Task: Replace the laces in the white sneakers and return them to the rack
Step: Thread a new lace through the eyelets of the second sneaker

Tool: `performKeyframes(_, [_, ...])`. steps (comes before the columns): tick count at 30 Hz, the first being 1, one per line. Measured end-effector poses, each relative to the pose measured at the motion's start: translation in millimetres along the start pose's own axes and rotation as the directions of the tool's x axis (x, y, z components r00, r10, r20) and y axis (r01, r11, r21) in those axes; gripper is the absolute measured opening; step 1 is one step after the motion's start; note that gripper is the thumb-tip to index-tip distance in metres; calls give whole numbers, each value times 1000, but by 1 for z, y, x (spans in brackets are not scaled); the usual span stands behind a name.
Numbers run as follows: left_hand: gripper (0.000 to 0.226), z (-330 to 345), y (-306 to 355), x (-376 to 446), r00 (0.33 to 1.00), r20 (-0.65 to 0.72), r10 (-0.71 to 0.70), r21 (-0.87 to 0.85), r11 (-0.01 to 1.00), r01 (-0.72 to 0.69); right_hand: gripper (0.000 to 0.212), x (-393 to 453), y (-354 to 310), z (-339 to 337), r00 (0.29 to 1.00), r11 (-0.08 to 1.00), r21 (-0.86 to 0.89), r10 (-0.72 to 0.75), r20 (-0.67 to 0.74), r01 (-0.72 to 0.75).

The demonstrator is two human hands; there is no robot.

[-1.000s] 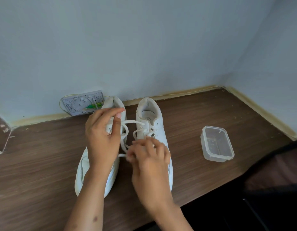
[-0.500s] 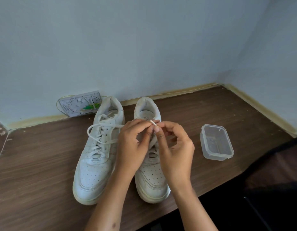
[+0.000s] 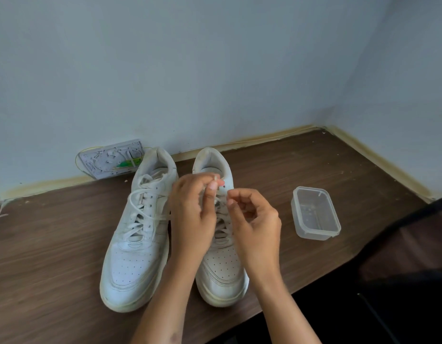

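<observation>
Two white sneakers stand side by side on the brown wooden table (image 3: 53, 244), toes toward me. The left sneaker (image 3: 138, 234) is laced, with a loose loop of lace (image 3: 140, 207) lying over its tongue. Over the right sneaker (image 3: 222, 269), my left hand (image 3: 192, 209) pinches the tip of a white lace (image 3: 216, 178) near the top eyelets. My right hand (image 3: 254, 219) hovers just to the right with curled fingers; whether it holds a lace strand is unclear. Both hands hide most of this shoe's lacing.
A clear plastic container (image 3: 314, 214) without a lid sits right of the shoes. A grey plate with wires and a green part (image 3: 113, 160) leans against the wall behind the left sneaker. The table's front edge runs close below the toes.
My hands moved from the left sneaker to the right one and took up its lace tip. Since half a second ago my right hand has drawn down and away from the tip.
</observation>
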State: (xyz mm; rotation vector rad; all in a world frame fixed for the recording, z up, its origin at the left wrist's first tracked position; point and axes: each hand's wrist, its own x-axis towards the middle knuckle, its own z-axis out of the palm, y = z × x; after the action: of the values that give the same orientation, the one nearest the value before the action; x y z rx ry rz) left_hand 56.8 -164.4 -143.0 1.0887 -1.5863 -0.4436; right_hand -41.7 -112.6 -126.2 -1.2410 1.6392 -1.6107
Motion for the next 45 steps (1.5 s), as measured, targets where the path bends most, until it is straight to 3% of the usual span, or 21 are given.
performKeyframes(3, [24,8,0,-7,988,51,147,385,910,-155,16,1,8,-2,999,996,-83,38,13,-37])
performKeyframes(7, [15,12,3,-13,992,48,117,492,861,-126,18,4,12,-6,996,990,-127,73,50,-66])
performKeyframes(9, [14,12,2,-13,995,38,91,428,898,-98,19,5,13,-8,997,987,-149,62,54,-53])
performKeyframes(12, [24,10,0,-8,999,39,-10,132,991,5,19,6,13,-8,997,979,-205,12,72,3])
performKeyframes(17, [19,5,-8,-5,997,80,5,-47,999,-1,20,4,11,-5,993,948,-297,-94,77,113])
performKeyframes(23, [13,1,-7,-5,990,142,-15,-161,986,38,34,9,6,-8,997,955,-288,-67,35,74])
performKeyframes(28, [9,0,-2,-6,985,158,-64,-198,975,96,27,10,5,-8,998,944,-326,-34,55,50])
performKeyframes(33, [17,3,8,-9,999,-34,18,-31,999,-20,22,11,6,-10,998,956,-293,16,56,1])
performKeyframes(37, [19,3,7,-6,994,10,110,128,986,-110,18,11,7,-11,998,964,-264,27,50,-13])
performKeyframes(45, [10,6,17,-7,997,59,56,284,956,-71,19,11,11,-12,997,973,-226,56,56,-42])
